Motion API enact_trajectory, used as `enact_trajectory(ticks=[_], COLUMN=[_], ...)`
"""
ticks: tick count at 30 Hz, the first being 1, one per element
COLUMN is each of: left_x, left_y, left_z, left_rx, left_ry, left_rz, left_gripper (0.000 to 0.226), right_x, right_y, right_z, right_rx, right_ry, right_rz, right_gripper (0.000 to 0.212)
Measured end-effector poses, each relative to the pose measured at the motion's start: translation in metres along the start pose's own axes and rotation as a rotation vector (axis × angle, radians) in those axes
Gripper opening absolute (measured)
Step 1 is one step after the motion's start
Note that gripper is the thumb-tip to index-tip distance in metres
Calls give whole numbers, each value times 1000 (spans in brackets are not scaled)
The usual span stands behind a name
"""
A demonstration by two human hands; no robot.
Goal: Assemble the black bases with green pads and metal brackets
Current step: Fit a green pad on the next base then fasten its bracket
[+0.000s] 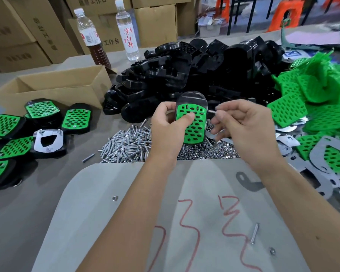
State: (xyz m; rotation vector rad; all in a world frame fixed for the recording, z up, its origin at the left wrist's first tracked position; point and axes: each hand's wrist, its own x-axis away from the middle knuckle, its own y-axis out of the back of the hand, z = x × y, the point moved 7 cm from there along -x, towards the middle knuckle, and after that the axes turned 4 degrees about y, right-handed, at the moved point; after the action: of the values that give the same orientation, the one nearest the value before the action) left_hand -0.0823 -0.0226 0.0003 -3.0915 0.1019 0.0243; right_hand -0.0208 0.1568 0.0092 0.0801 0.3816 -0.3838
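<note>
Green pad [192, 122] sits on the black base [191, 99] I hold up in my left hand [168, 130], thumb pressed on the pad's face, fingers closed round the edge, above the bolts [126, 144] heaped on the bench [18, 222]. My right hand [245, 130] is just beside it, fingers pinched on a small silvery part at the base's right edge; blur keeps me from telling what it is. Behind lie a pile of bases [185, 71] and, to the right, loose pads [306, 107] over brackets [322, 154]. Finished units [39, 122] lie at left, near a carton [53, 85] and two bottles [126, 28].
</note>
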Motion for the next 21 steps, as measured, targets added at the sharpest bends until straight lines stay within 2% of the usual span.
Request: enact_trajectory(ticks=[4,11,13,18,20,21], left_x=[2,5,6,8,8,7], left_y=[-3,-8,-9,-14,-14,-13], left_z=[-6,-6,-5,-6,-5,-4], left_rx=[-151,-211,-215,-278,-289,-270], left_ry=[-115,-148,-148,-212,-219,-200], left_rz=[-10,21,22,15,12,10], left_gripper=[23,24,23,24,24,23], right_x=[2,2,2,3,3,2], right_y=[3,-5,-4,-8,-9,-8], right_z=[7,-1,0,7,8,7], right_rx=[-20,-23,37,391,394,311], right_ry=[52,42,82,243,235,198], right_rz=[-58,-15,-23,-15,-9,-5], right_gripper=[10,12,13,16,15,15])
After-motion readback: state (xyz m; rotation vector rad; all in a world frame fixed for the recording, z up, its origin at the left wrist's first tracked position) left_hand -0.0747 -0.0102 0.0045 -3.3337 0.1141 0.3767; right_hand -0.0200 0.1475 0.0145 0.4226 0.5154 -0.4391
